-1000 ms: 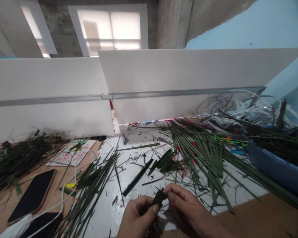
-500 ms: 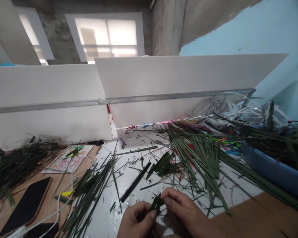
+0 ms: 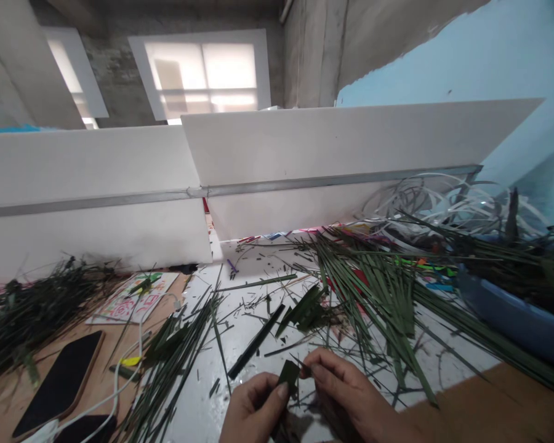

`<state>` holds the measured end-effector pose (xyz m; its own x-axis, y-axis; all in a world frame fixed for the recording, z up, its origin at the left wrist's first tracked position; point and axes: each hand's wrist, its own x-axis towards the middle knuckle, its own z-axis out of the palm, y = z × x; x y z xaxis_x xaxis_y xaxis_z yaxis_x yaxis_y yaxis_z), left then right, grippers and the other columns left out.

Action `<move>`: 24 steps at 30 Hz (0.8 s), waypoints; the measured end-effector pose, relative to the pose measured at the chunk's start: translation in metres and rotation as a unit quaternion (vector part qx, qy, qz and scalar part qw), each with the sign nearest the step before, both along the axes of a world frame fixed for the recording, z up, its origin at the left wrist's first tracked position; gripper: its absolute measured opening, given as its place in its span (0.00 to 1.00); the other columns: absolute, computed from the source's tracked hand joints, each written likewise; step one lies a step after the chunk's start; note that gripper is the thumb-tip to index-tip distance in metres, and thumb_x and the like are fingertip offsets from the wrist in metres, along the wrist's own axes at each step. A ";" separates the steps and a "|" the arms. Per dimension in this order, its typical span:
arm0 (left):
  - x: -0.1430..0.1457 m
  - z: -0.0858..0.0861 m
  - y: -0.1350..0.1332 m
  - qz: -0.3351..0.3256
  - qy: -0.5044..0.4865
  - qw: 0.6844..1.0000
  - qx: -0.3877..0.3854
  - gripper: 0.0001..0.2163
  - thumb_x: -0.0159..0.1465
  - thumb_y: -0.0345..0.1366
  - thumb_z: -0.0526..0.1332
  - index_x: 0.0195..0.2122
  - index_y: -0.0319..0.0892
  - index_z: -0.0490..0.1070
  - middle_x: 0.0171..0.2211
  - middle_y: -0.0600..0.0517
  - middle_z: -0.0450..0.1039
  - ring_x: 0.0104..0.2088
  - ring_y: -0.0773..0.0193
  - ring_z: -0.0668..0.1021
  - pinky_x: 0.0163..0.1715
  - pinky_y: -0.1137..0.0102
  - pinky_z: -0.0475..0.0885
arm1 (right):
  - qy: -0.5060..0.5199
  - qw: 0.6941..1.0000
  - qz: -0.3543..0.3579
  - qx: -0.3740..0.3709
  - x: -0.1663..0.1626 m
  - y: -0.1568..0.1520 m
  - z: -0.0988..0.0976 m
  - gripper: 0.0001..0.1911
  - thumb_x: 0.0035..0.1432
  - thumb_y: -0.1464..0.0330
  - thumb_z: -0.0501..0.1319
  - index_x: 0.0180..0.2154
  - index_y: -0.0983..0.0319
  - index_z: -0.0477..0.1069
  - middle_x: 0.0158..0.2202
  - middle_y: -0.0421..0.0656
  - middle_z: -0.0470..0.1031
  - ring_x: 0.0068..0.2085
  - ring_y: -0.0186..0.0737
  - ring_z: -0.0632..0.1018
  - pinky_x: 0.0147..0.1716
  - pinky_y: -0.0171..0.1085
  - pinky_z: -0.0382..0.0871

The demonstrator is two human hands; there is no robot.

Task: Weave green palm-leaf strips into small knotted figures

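Note:
At the bottom centre, my left hand (image 3: 253, 409) and my right hand (image 3: 346, 394) both pinch a short folded piece of green leaf (image 3: 288, 373) just above the white table surface (image 3: 203, 400). The left thumb presses on its lower end; the right fingertips grip its right edge. Loose leaf strips (image 3: 373, 295) fan out right of the hands, and another bundle of strips (image 3: 170, 351) lies to the left.
White partition boards (image 3: 305, 160) close off the back. A phone (image 3: 58, 381) with a white cable (image 3: 120, 375) and a printed card (image 3: 133, 298) lie at the left. A blue tub (image 3: 517, 320) of leaves and coiled white strips (image 3: 443, 200) sit at the right.
The leaf piece has been turned more upright between my fingers, and both hands have shifted slightly. The view has drifted a little.

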<state>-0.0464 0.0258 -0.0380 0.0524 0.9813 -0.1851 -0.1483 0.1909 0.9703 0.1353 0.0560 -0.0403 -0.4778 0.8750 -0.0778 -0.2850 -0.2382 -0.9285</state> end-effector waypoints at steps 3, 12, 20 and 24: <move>0.002 0.000 0.000 0.029 -0.004 1.000 0.010 0.27 0.45 0.60 0.72 0.24 0.36 0.77 0.19 0.54 0.64 0.23 0.69 0.64 0.25 0.72 0.56 | -0.014 1.000 0.008 0.013 0.001 0.001 -0.001 0.22 0.56 0.47 0.65 0.34 0.60 0.69 0.23 0.34 0.57 0.25 0.31 0.58 0.24 0.31 0.53; 0.006 0.001 -0.002 0.049 0.028 0.998 0.029 0.29 0.44 0.63 0.71 0.23 0.36 0.76 0.18 0.54 0.63 0.23 0.68 0.62 0.25 0.72 0.55 | -0.051 0.997 0.016 0.048 0.004 0.004 -0.003 0.23 0.57 0.46 0.63 0.34 0.61 0.70 0.24 0.34 0.57 0.25 0.31 0.57 0.24 0.32 0.52; 0.007 0.004 -0.003 0.043 0.022 0.998 0.034 0.28 0.44 0.62 0.71 0.23 0.36 0.77 0.19 0.52 0.67 0.23 0.67 0.65 0.26 0.72 0.58 | -0.021 0.999 0.032 0.016 0.003 0.002 -0.001 0.21 0.58 0.49 0.64 0.34 0.61 0.69 0.21 0.31 0.52 0.23 0.30 0.53 0.22 0.31 0.48; 0.008 0.005 -0.004 0.044 0.031 0.998 0.035 0.26 0.46 0.60 0.72 0.22 0.37 0.76 0.18 0.52 0.66 0.22 0.67 0.64 0.25 0.72 0.57 | -0.033 0.999 0.033 0.025 0.004 0.002 -0.001 0.21 0.59 0.49 0.64 0.33 0.61 0.69 0.21 0.32 0.54 0.23 0.30 0.54 0.22 0.32 0.48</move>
